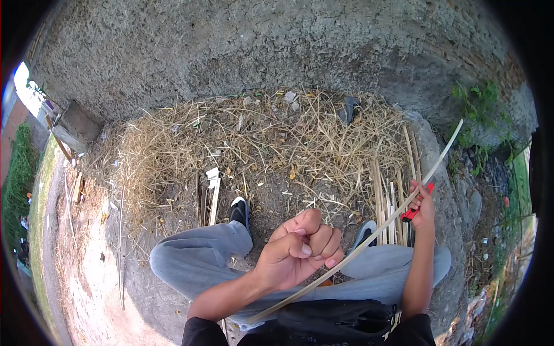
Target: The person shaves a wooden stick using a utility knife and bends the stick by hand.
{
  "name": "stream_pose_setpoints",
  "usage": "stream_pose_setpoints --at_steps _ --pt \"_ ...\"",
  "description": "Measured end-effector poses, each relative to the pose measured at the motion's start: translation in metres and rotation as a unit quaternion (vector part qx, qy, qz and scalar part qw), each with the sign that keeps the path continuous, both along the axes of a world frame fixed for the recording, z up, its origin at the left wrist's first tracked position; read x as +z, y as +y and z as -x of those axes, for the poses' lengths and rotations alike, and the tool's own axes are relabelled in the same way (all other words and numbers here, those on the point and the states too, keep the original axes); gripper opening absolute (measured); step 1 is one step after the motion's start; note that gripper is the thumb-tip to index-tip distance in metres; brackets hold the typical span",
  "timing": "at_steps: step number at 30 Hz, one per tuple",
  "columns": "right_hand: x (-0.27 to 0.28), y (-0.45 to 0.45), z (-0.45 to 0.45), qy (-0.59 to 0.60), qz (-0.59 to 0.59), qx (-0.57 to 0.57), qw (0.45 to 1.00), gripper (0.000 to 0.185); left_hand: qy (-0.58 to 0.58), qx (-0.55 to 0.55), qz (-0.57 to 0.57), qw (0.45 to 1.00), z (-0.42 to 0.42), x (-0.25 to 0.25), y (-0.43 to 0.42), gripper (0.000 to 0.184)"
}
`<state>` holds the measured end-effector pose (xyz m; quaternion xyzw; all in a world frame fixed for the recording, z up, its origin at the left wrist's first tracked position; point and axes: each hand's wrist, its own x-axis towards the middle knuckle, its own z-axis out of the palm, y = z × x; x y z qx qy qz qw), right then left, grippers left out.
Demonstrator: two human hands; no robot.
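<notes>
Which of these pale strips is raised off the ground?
The long strip slanting upward in the right hand, which also holds a red tool; the strips beside the right shoe lie on the ground.

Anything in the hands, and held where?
Right hand: pale strip, toward its far end, plus a red tool, around its middle. Left hand: closed, nothing visible inside.

I see room to pass over the straw (pixel 340 138) ahead, but the long strip (pixel 375 234) (slanting across the lap (pixel 363 289)) bars the right, and the rough wall (pixel 277 52) closes the far side.
</notes>
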<state>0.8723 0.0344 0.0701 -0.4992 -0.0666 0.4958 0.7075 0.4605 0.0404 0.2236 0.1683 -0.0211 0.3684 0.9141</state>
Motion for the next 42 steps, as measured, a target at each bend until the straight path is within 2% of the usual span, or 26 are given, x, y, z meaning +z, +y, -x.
stream_pose_setpoints --at_steps 30,34,35,36,37,38,39,41,42 --pt "0.000 0.001 0.003 -0.005 -0.006 0.008 1.000 0.028 -0.011 -0.024 0.041 0.999 0.001 -0.002 0.003 0.025" --pt "0.000 0.001 0.005 -0.004 -0.010 0.007 1.000 0.028 0.018 -0.008 -0.041 0.999 0.006 -0.009 0.018 0.017" --pt "0.000 0.001 0.005 -0.008 -0.013 0.014 1.000 0.028 0.283 0.049 -0.244 0.926 0.017 -0.007 0.024 0.011" --pt "0.000 0.001 0.005 0.003 -0.013 0.017 1.000 0.028 0.509 0.105 -0.422 0.743 0.024 -0.006 0.032 0.016" --pt "0.002 0.001 0.009 0.011 -0.009 0.010 1.000 0.029 0.501 0.097 -0.436 0.742 0.027 -0.010 0.037 0.016" --pt "0.004 0.000 0.012 0.004 -0.012 0.012 1.000 0.029 0.665 0.147 -0.572 0.456 0.030 -0.022 0.038 0.032" --pt "0.007 -0.001 0.016 -0.003 -0.013 0.014 1.000 0.029 0.739 0.192 -0.636 0.114 0.035 -0.037 0.039 0.049" --pt "0.012 -0.001 0.023 0.011 0.003 0.024 1.000 0.028 0.765 0.097 -0.633 0.061 0.055 -0.081 0.048 0.057" --pt "0.010 -0.001 0.024 0.008 -0.006 0.030 1.000 0.028 0.765 0.027 -0.625 0.154 0.053 -0.084 0.049 0.058"
